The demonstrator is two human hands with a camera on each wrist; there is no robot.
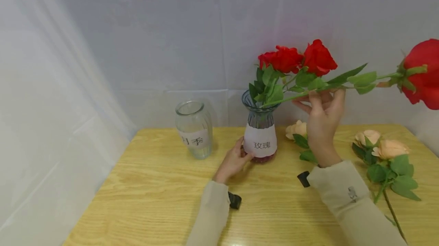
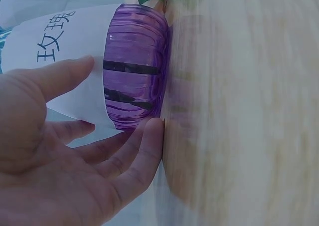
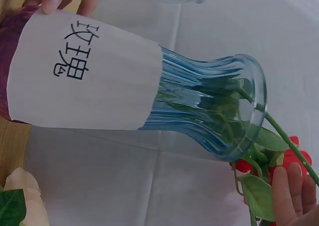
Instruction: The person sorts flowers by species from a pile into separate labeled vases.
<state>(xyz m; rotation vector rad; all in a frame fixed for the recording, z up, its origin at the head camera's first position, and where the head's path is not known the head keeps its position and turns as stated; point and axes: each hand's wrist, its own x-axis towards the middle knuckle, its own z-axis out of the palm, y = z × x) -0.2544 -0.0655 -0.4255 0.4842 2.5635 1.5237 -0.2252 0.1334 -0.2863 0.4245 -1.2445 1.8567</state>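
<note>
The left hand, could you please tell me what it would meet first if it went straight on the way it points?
Most likely the purple-based vase: the left hand is right at its lower side, though exact contact is hard to judge.

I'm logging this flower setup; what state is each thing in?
Blue vase, upright, stems inside
Clear vase, upright, no flowers in it
Red roses, stems in the blue vase, blooms leaning right
Held rose, slanting, lower end at the blue vase's mouth
Peach roses, lying on the table
Left hand, holding the blue vase near its base
Right hand, holding the held rose's stem
Paper labels, one on each vase
Cloth, creased
</note>
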